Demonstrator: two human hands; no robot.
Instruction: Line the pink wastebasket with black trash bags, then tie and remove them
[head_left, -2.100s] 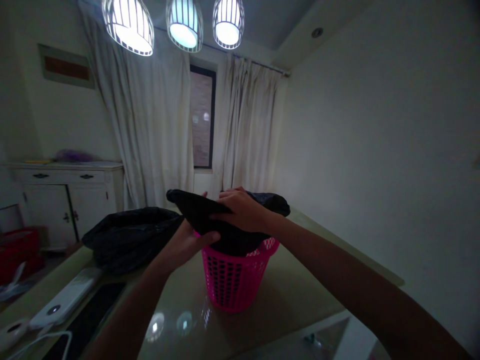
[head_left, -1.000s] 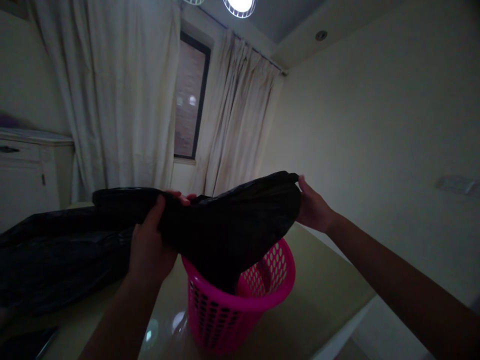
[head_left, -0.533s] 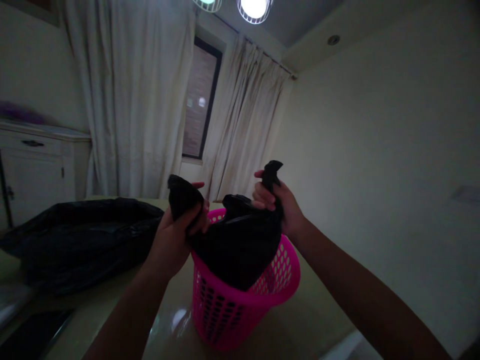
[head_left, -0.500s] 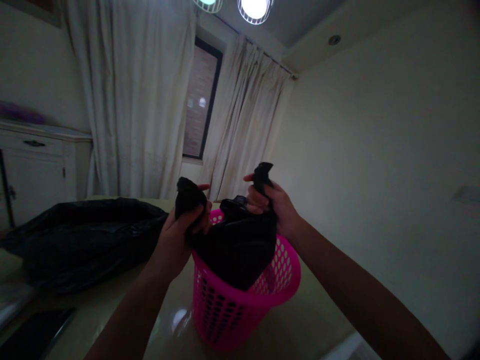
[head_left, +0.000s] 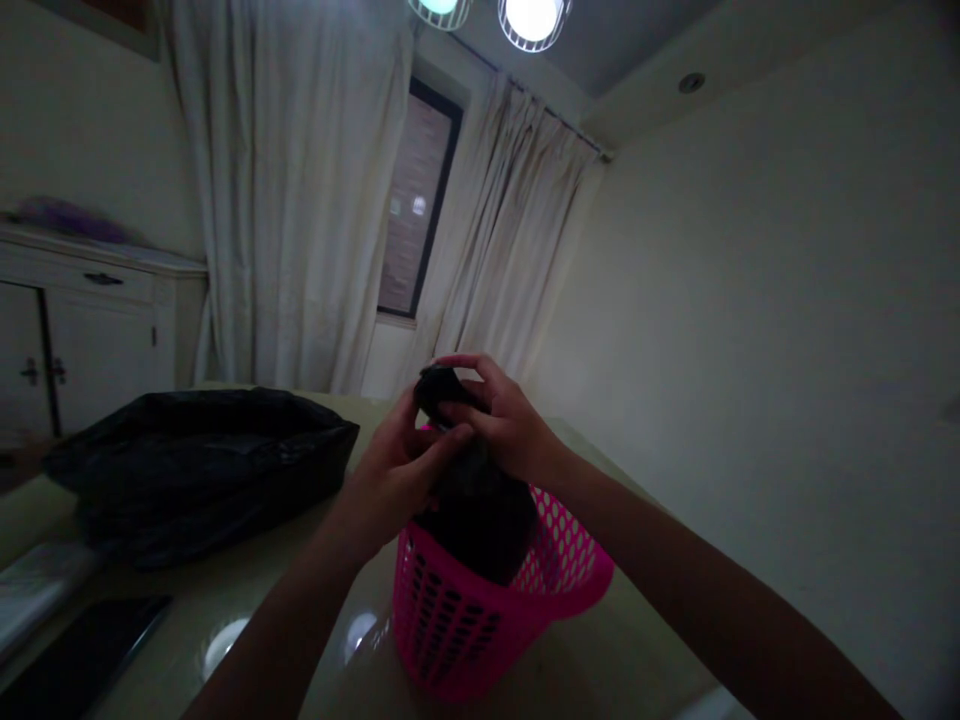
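A black plastic bag (head_left: 484,520) bulges inside a pink perforated basket (head_left: 450,630), its gathered top standing above the rim. My left hand (head_left: 394,475) pinches that top from the left, thumb pointing inward. From the right, my right hand (head_left: 510,415) closes around the same gathered plastic, its fingers curled over the tip. Both hands meet there, nearly touching. What lies inside the bag is hidden.
On the pale glossy table (head_left: 337,600) to the left lies a second large black plastic bag (head_left: 210,490), its mouth gaping. A dark flat phone-like object (head_left: 82,650) and a whitish packet (head_left: 45,585) rest near the left edge. Behind are a white cabinet (head_left: 105,330) and curtains (head_left: 300,200).
My hands have come together over the basket; they were apart, each gripping a separate twisted end of the bag. Those ends now meet in one bunch. The view has shifted slightly.
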